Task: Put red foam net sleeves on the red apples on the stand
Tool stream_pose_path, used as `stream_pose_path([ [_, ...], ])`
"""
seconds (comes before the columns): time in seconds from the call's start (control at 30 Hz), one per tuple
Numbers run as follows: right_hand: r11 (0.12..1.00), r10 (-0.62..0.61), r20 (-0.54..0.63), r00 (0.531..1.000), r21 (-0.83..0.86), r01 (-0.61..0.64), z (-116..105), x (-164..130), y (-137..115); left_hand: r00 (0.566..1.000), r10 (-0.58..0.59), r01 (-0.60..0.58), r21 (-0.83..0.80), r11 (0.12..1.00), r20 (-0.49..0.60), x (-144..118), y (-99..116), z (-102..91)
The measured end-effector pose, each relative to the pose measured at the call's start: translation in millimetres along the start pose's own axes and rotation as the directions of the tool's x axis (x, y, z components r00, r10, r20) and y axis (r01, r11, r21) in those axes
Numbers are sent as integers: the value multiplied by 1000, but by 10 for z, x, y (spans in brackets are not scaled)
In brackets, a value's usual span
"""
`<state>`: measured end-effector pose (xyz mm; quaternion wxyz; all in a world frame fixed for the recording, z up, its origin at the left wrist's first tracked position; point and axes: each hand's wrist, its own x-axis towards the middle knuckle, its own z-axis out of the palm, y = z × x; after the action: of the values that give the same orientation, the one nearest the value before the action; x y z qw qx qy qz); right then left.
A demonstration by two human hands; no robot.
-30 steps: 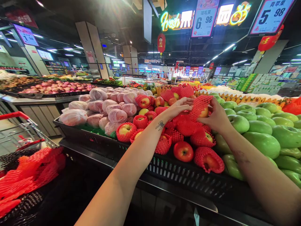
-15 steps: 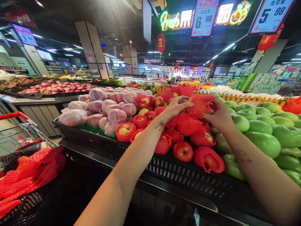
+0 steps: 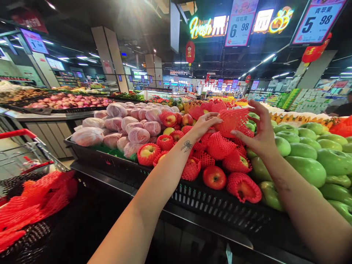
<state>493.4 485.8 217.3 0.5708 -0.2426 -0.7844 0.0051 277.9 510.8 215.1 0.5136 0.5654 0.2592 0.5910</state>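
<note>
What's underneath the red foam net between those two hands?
Below the red foam net, netted apples are piled, with a bare red apple nearer the front. Whatever lies directly beneath the net is covered, and its inside can't be made out.

A supermarket, in its fruit and vegetable section: red apples [image 3: 215, 177], green apples [image 3: 306, 168] and onions [image 3: 71, 101] lie heaped in bulk, price signs [image 3: 242, 24] hang overhead near a glowing "Fresh" sign [image 3: 202, 27], and a shopping cart [image 3: 18, 134] stands at the left.
</note>
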Motion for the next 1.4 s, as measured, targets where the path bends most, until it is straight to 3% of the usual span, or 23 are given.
stream_pose_path([
  [0.23, 992, -65, 84, 994, -101, 73, -60, 23, -125, 1000, 4, -4, 2, 1000, 19, 4, -12, -15],
  [0.47, 941, -100, 152, 983, -307, 143, -4, 32, 45, 998, -11, 9, 25, 1000, 67, -2, -10, -8],
  [0.57, 932, -119, 121, 985, -329, 153, 18, 22, 125, 995, -52, 46, 75, 996, 80, -2, -21, 12],
  [0.77, 977, -36, 113, 993, -206, 59, 59, -2, 187, 989, -72, 61, 88, 994, 126, -25, -27, 52],
  [0.97, 983, 161, -47, 986, 98, -156, 155, -17, 175, 985, -84, 87, -15, 996, 149, -24, 32, 81],
  [1.03, 912, 300, -46, 953, 307, -273, 198, -23, 165, 989, -114, 108, 62, 992, 96, -31, 47, 107],
  [1.17, 625, 540, 65, 839, 636, -452, 237, -27, 84, 982, -166, 135, 283, 950, 90, -37, 32, 149],
  [1.23, 544, 578, 120, 807, 681, -490, 228, -22, 41, 975, -163, 106, 331, 937, 148, -26, 11, 153],
  [1.4, 480, 602, 221, 768, 668, -569, 196, -8, 23, 967, -125, 41, 346, 937, 223, 6, -15, 140],
])
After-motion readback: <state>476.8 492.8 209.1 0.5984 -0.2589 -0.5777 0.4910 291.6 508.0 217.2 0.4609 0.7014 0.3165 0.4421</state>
